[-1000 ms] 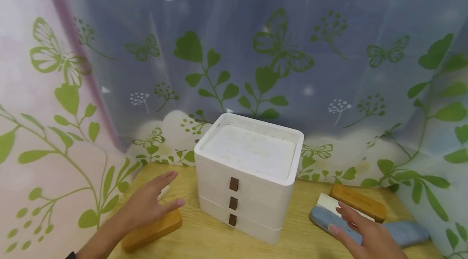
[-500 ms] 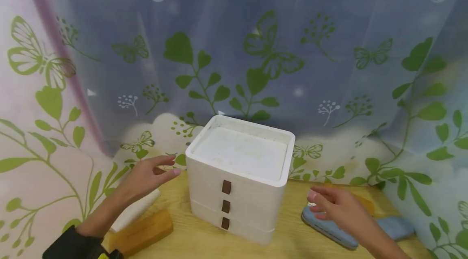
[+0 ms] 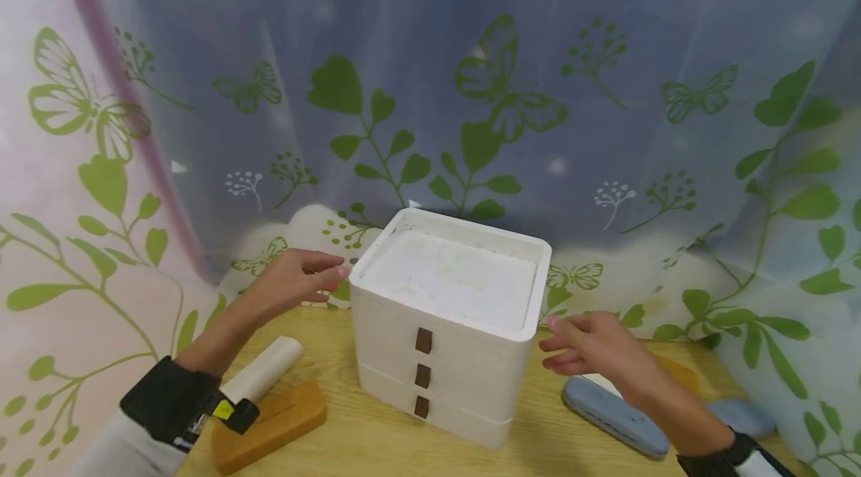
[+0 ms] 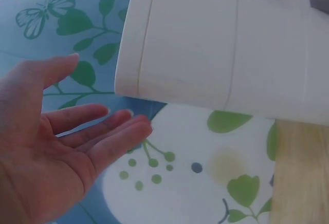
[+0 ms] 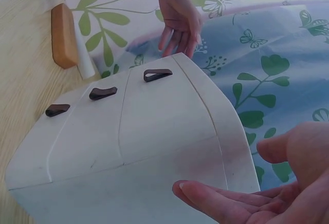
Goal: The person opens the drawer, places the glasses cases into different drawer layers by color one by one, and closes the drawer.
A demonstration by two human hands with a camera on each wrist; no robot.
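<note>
Beside white drawers (image 3: 464, 335), parted fingers (image 4: 121, 141)

The right arm (image 3: 662, 395) hides part of the orange block (image 3: 682, 374) and whether the blue pieces (image 3: 615, 419) join; the left wrist view crops the box (image 4: 185, 44).

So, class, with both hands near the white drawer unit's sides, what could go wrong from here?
1. The sides of the white drawer unit look smooth and neither the left hand nor the right hand grips it, so a lift might slip.
2. Tilted forward, the brown-tabbed drawers might slide out.
3. The right forearm crosses the blue case in the head view and might nudge it.
</note>
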